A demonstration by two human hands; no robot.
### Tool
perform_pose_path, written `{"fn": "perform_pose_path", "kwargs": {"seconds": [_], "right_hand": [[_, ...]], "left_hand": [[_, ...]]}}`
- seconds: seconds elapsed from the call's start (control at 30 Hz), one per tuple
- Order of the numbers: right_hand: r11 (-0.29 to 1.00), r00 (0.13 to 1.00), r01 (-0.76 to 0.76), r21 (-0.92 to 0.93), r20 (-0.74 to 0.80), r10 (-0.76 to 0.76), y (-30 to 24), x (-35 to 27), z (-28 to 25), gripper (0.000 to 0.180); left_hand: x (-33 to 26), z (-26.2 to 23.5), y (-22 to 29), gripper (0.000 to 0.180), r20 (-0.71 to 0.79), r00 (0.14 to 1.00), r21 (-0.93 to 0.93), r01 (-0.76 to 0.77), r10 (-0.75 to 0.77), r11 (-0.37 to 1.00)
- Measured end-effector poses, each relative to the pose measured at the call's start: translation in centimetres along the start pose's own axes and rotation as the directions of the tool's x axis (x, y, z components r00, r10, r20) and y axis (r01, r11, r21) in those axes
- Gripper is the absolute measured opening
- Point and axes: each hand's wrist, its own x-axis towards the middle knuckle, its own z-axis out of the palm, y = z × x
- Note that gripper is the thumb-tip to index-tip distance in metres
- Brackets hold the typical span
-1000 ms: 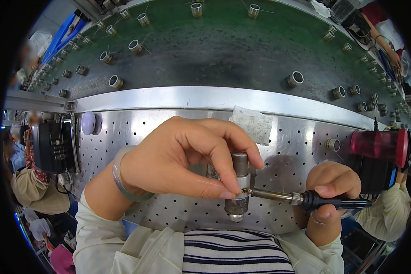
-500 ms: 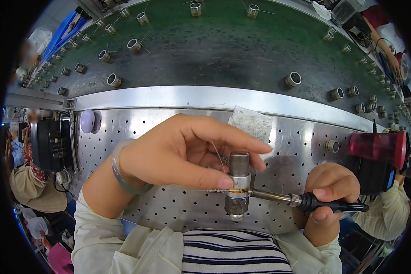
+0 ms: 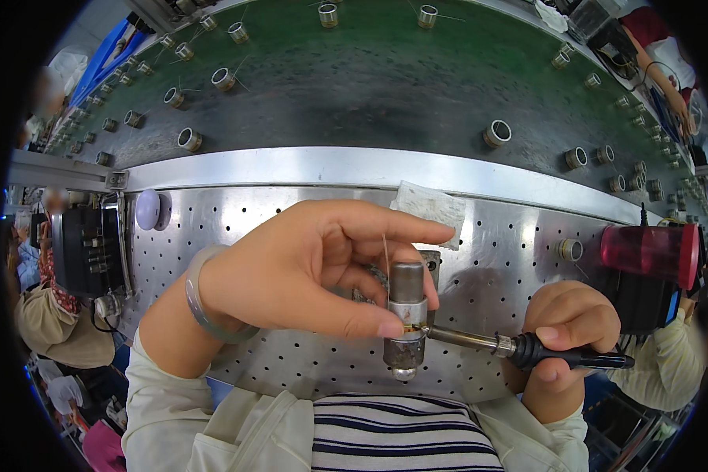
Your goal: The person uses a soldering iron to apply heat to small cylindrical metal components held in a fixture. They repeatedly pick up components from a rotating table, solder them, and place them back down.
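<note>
Index finger [image 3: 417, 227] newly raised, left hand [image 3: 303, 271] is gaping, thumb [image 3: 370, 318] beside metal post [image 3: 407, 283]; right hand [image 3: 578, 318] is gripping soldering iron [image 3: 531, 351]; perforated plate [image 3: 495, 236] is stretching rightward, post partly hiding other fingers [image 3: 403, 253]

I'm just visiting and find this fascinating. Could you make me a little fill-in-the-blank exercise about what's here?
1. The right hand grips a soldering iron whose handle is ____.
2. The left hand, by the metal cylinder, has a bangle around its ____.
3. The round purple object is toward the picture's ____ side.
4. The shirt has dark stripes on ____.

Missing words: black; wrist; left; white.
</note>
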Motion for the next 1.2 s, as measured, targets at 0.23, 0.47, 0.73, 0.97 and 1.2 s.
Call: {"fn": "perform_pose_path", "kwargs": {"seconds": [0.23,0.47,0.73,0.97,1.2], "right_hand": [[0.997,0.968,0.023,0.071,-0.250,-0.005,0.2,-0.5,0.5,0.028],[0.978,0.964,-0.054,0.200,-0.245,0.103,0.2,-0.8,0.6,0.029],[0.971,0.960,-0.083,0.223,-0.242,0.138,0.3,-0.5,1.2,0.028],[0.957,0.977,-0.073,0.282,-0.171,0.125,0.5,-0.6,0.4,0.029],[0.961,0.982,-0.079,0.265,-0.143,0.120,0.5,-0.5,0.3,0.028]], "left_hand": [[0.3,-1.5,-1.0,0.076,0.106,0.994,-0.112,0.034,-0.022,0.993],[0.5,-1.6,-0.9,0.075,0.096,0.990,-0.154,0.119,-0.105,0.981],[0.4,-1.3,-1.0,0.070,0.006,0.991,-0.057,0.132,-0.132,0.990],[0.4,-1.3,-1.2,0.069,0.039,0.994,-0.123,0.103,-0.099,0.987],[0.5,-1.3,-1.3,0.069,0.046,0.995,-0.132,0.099,-0.094,0.986]]}}
